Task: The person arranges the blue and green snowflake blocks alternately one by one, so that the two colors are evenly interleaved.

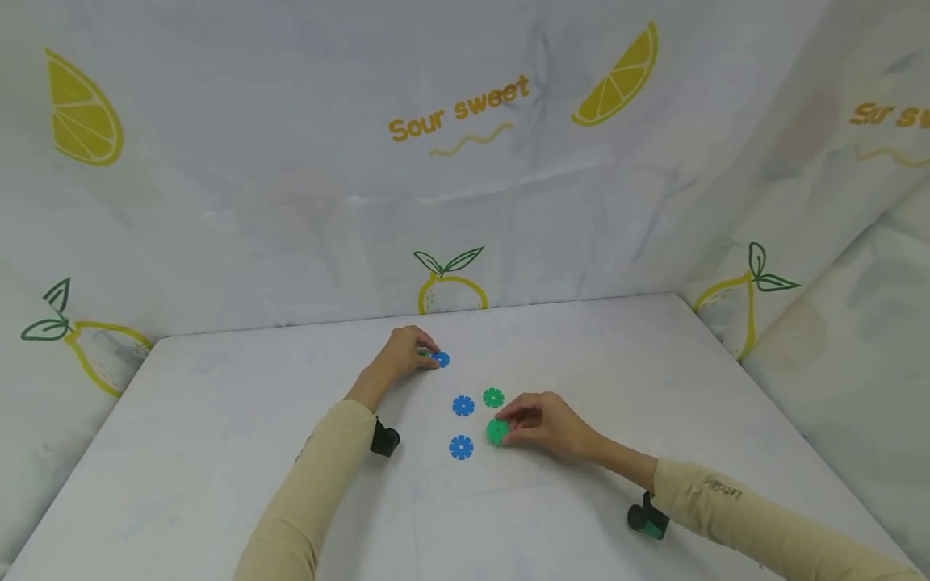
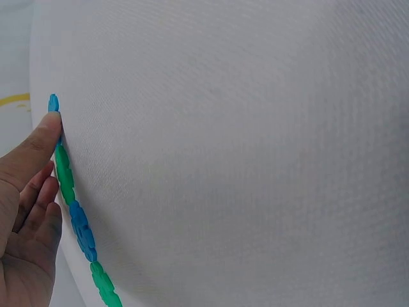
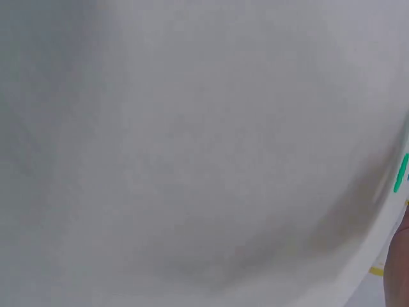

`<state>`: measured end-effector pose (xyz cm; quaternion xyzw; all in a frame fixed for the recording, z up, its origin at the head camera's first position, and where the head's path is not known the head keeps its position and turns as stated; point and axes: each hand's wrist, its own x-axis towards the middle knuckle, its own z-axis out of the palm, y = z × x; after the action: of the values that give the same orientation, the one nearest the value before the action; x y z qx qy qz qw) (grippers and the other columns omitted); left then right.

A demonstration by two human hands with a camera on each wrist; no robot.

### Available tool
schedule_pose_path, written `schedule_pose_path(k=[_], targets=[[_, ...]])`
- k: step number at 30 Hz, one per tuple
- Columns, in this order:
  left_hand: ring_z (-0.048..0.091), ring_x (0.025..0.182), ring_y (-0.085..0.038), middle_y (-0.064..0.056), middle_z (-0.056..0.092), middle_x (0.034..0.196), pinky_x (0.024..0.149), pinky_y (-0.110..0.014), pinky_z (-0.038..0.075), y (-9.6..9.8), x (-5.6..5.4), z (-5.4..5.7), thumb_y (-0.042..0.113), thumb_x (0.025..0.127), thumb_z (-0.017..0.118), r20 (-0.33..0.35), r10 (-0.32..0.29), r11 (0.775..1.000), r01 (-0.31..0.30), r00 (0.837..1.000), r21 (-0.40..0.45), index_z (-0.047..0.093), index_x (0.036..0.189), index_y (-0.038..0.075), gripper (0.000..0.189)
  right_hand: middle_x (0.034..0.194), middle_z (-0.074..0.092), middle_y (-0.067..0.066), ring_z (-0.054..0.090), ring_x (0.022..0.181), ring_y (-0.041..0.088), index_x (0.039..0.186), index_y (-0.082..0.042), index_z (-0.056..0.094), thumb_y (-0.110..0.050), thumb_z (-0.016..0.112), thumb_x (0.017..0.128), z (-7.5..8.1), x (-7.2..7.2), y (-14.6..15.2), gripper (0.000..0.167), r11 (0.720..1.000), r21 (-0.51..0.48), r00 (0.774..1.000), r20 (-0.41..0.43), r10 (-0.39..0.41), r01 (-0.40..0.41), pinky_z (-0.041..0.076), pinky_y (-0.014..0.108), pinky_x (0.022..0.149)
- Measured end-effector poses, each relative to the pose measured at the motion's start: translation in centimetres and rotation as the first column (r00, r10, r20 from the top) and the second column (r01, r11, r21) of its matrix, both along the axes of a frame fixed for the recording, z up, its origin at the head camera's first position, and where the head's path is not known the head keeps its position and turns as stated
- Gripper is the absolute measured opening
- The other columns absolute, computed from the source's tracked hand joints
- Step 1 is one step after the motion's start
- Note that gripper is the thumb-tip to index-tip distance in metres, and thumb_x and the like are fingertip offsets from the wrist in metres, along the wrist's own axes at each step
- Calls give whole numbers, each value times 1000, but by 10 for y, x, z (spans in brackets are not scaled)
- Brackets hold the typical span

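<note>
At the back of the table, my left hand (image 1: 405, 352) pinches a blue notched disc (image 1: 441, 359) between thumb and fingertips. The left wrist view shows a row of discs edge-on, blue, green (image 2: 65, 174), blue (image 2: 82, 231) and green (image 2: 105, 286), touching end to end and running under the palm; their joints are unclear. My right hand (image 1: 548, 424) pinches a green notched disc (image 1: 497, 432), which shows edge-on in the right wrist view as a thin green strip (image 3: 401, 173). Beside it lie a green disc (image 1: 493, 397) and two blue discs, one farther back (image 1: 462, 406), one nearer (image 1: 461, 447).
The white table (image 1: 218, 452) meets a white cloth backdrop (image 1: 291, 202) printed with lemons and lettering at its back edge. Black wrist cameras hang beneath the left (image 1: 385, 438) and right (image 1: 648, 516) forearms, just above the table.
</note>
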<state>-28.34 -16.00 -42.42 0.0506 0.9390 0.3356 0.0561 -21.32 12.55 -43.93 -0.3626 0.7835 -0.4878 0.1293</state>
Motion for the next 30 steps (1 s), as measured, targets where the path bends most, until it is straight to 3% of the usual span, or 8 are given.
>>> schedule_pose_path(k=[9, 15, 30], targets=[[55, 113, -27, -9, 64, 108, 102, -42, 41, -1, -1, 1, 12, 80, 78, -3, -10, 1000, 10, 1000, 4, 74, 98, 5, 21, 93, 69, 11, 61, 78, 14, 103, 3, 71, -4, 77, 77, 18, -33, 11, 27, 999, -8, 999, -9, -48, 48, 54, 21, 73], [55, 113, -28, -10, 64, 109, 102, -42, 41, -2, -2, 0, 12, 79, 79, -11, -11, 1000, 11, 1000, 4, 74, 98, 4, 21, 96, 69, 11, 62, 82, 16, 104, 1, 71, -5, 75, 80, 26, -48, 21, 25, 998, 5, 997, 32, -66, 66, 53, 20, 74], [54, 113, -28, -9, 64, 108, 102, -43, 41, 0, 0, -1, 10, 79, 78, 4, -6, 1000, 6, 1000, 6, 74, 98, 5, 20, 97, 70, 15, 61, 81, 18, 102, 4, 71, -8, 78, 79, 19, -83, 6, 27, 977, 27, 973, 84, -214, 212, 51, 17, 72]])
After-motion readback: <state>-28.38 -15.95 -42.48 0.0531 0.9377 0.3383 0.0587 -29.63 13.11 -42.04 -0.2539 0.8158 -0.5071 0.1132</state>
